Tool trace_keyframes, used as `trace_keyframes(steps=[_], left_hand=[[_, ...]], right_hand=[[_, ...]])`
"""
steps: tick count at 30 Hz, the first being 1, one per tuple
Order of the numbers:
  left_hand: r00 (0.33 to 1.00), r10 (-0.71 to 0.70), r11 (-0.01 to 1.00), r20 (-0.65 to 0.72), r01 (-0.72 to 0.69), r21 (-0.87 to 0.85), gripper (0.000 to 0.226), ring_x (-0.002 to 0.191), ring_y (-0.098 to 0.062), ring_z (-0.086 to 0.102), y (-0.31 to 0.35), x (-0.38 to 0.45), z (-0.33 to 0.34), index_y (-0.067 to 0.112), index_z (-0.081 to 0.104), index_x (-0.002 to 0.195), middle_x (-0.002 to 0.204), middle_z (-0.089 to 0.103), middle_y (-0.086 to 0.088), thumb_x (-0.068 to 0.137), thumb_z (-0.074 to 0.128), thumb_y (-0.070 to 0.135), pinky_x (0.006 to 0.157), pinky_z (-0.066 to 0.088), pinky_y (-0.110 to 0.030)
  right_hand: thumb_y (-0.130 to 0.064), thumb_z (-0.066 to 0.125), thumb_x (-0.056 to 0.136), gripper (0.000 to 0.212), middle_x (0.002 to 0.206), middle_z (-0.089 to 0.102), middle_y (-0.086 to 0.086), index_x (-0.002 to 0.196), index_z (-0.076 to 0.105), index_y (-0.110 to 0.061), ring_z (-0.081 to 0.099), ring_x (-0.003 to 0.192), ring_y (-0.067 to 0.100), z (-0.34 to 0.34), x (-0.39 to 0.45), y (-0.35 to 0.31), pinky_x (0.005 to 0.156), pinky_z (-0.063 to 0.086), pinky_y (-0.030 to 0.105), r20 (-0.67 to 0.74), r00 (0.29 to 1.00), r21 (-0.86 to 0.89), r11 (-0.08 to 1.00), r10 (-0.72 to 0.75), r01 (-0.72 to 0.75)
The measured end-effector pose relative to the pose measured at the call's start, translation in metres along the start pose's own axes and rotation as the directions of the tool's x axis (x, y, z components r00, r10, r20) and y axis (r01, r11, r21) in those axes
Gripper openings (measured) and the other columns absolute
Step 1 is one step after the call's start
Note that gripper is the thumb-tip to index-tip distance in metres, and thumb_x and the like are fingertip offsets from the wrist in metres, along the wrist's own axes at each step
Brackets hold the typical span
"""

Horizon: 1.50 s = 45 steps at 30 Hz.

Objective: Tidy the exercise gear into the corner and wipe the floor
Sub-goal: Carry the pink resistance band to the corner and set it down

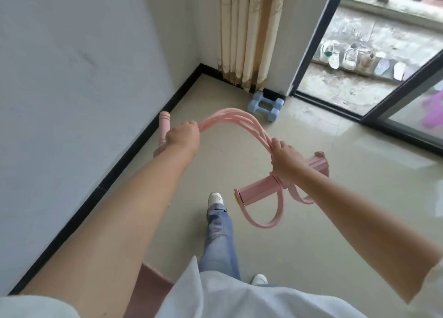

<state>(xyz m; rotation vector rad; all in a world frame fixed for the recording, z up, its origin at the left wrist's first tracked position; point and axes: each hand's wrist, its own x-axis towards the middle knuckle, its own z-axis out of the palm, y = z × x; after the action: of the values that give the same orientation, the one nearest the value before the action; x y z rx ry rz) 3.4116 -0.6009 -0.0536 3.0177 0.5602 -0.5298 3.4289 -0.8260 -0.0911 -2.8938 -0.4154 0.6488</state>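
A pink pedal resistance puller hangs in the air between my hands. Its bundle of pink elastic tubes [236, 119] arches from one hand to the other. My left hand [183, 137] grips the tubes at one end, just above one pink foam handle [165, 127]. My right hand [285, 160] grips the other end, where the second pink foam bar [257, 193] and its foot loops [268, 215] dangle below it. Two light blue dumbbells [266, 107] stand on the floor in the corner by the curtain.
A white wall with black skirting [134, 149] runs along the left. A beige curtain [249, 34] hangs in the corner. A sliding glass door [393, 106] opens onto a balcony with several shoes [354, 57]. My feet stand on the glossy tile floor [311, 233].
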Motion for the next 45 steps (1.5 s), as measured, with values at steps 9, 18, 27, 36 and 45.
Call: trace_keyframes(steps=[9,18,27,36,45], left_hand=[[0.988,0.091,0.995,0.125,-0.094,0.022,0.035,0.121,-0.033,0.054,-0.015,0.223,-0.065,0.003,0.043,0.129,0.138,0.047,-0.014,0.096,0.036,0.000,0.100,0.043,-0.040],[0.943,0.245,0.968,0.225,-0.226,-0.109,0.045,0.111,-0.032,0.058,0.026,0.419,-0.067,0.016,0.037,0.140,0.122,0.058,-0.014,0.096,0.045,0.014,0.086,0.046,-0.040],[0.894,0.272,0.949,0.355,-0.188,-0.253,0.012,0.101,-0.036,0.059,0.049,0.583,-0.022,0.007,0.052,0.103,0.111,0.060,-0.019,0.091,0.048,0.005,0.077,0.045,-0.037],[0.765,0.423,0.894,0.485,-0.265,-0.361,0.027,0.106,-0.034,0.059,0.083,0.714,0.080,0.010,0.060,0.110,0.120,0.061,-0.017,0.090,0.046,0.003,0.088,0.047,-0.035],[0.595,0.532,0.584,0.602,-0.773,0.247,0.034,0.125,-0.033,0.045,0.105,0.833,0.252,0.002,0.049,0.123,0.135,0.043,-0.013,0.091,0.038,-0.002,0.095,0.042,-0.041]], right_hand=[[-0.007,0.052,0.090,0.046,0.122,0.050,0.010,0.131,0.032,-0.012,0.051,0.108,0.027,-0.079,0.201,-0.021,0.084,0.048,0.036,0.035,0.996,-0.041,0.996,0.076,-0.075],[-0.012,0.054,0.091,0.046,0.120,0.052,0.011,0.131,0.033,-0.012,0.052,0.107,0.027,-0.115,0.375,-0.005,0.084,0.048,0.036,0.088,0.987,0.019,0.990,0.135,-0.137],[-0.008,0.055,0.088,0.050,0.124,0.049,0.011,0.133,0.033,-0.011,0.046,0.115,0.031,-0.069,0.519,0.012,0.083,0.046,0.041,0.220,0.948,0.051,0.967,0.231,-0.248],[-0.011,0.055,0.089,0.056,0.126,0.051,0.010,0.138,0.030,-0.013,0.051,0.109,0.032,0.031,0.616,0.014,0.090,0.042,0.035,0.339,0.819,0.140,0.836,0.463,-0.530],[-0.006,0.041,0.092,0.036,0.124,0.053,0.013,0.128,0.043,-0.006,0.056,0.110,0.033,0.199,0.734,0.030,0.090,0.045,0.035,0.460,0.756,0.100,0.819,0.465,-0.565]])
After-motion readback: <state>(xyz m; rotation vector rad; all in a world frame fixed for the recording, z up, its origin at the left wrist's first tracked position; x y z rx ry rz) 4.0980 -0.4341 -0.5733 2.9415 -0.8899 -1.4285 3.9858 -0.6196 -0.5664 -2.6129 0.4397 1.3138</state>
